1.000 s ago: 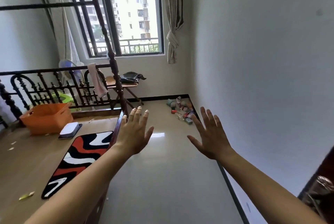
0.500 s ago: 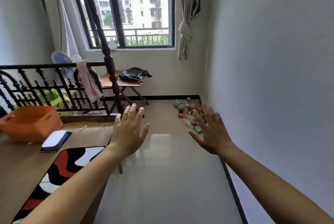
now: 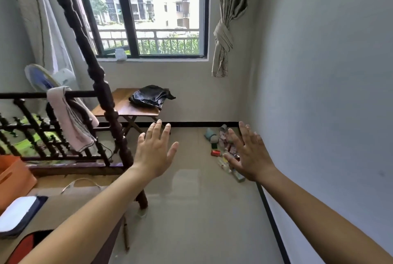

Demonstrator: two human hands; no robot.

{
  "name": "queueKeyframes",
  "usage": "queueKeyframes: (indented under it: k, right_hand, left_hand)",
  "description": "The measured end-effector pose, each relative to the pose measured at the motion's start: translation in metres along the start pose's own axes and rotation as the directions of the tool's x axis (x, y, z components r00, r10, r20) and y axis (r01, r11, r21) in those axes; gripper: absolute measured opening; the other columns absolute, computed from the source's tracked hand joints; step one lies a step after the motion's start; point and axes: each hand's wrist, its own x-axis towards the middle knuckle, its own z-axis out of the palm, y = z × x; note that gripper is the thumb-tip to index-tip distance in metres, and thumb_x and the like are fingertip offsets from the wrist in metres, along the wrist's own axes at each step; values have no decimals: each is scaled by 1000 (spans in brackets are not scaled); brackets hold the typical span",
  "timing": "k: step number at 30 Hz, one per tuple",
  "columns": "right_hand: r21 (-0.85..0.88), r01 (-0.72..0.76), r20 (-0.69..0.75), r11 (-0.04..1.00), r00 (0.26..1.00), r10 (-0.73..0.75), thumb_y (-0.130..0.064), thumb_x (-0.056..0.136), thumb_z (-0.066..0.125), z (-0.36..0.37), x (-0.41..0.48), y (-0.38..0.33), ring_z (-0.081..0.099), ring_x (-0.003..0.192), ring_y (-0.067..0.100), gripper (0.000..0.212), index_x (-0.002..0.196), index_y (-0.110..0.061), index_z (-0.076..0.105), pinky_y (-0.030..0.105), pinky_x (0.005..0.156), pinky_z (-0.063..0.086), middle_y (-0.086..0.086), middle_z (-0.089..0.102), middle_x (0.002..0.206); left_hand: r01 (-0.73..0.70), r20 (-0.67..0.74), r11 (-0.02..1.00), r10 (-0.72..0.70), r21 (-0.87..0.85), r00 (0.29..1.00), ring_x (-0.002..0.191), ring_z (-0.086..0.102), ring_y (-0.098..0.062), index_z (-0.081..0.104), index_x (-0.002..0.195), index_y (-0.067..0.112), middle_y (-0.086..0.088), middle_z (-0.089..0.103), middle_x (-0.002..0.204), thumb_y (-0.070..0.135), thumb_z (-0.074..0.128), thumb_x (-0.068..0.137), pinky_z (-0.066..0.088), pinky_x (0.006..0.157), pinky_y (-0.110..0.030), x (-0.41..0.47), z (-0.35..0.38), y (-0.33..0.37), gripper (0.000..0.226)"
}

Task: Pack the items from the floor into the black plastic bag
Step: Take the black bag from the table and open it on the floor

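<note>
A crumpled black plastic bag point(image 3: 151, 97) lies on a small wooden folding table point(image 3: 127, 108) under the window. Several small items point(image 3: 221, 144), boxes and packets among them, are heaped on the floor in the far right corner by the wall. My left hand point(image 3: 154, 152) is held up in front of me, fingers spread, holding nothing. My right hand point(image 3: 249, 153) is raised the same way, empty, and covers part of the heap from this view. Both hands are well short of the bag and the items.
A dark wooden bed frame with a carved post point(image 3: 102, 93) and railing point(image 3: 42, 119) fills the left; a pink towel point(image 3: 70, 119) hangs on it. An orange basket point(image 3: 12, 175) and a white device point(image 3: 17, 213) sit on the bed. A fan point(image 3: 40, 76) stands behind. The tiled floor point(image 3: 191, 210) runs along the right wall.
The view has moved forward toward the window and the far corner; the table, bag and floor items appear larger and closer. Both hands stay raised and spread.
</note>
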Motion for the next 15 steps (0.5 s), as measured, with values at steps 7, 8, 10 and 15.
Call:
queueKeyframes:
  k: [7,8,10,15]
  right_hand:
    - [59,-53,52,997,997,50,-64,96,36,87,149,70,-9,153,31,83,159,-25,-1,46,123,4,11,-21,164]
    - [69,-61,68,996,996,56,-64,96,35,98,171,80,-10,153,31,83,159,-26,-2,46,124,4,11,-23,164]
    - [68,-54,97,996,994,47,-66,96,33,117,215,96,-11,153,32,83,159,-26,-2,46,124,4,12,-24,163]
    - [51,-3,133,999,991,-3,-64,97,32,148,342,122,-8,153,33,81,159,-24,-1,45,122,4,14,-21,164]
  left_hand:
    - [-5,104,999,1,45,995,151,5,-26,16,155,19,-11,9,163,56,24,99,15,118,-49,152,108,5,68]
    - [3,130,998,-11,57,991,151,2,-26,14,156,19,-11,7,164,56,24,99,13,119,-49,173,120,4,68]
    - [10,179,996,-25,85,984,151,-3,-25,10,156,20,-10,2,164,56,24,99,11,120,-48,214,140,-1,69]
    - [65,171,993,-81,94,982,151,1,-25,14,156,20,-11,6,164,56,25,99,13,120,-48,308,169,-30,68]
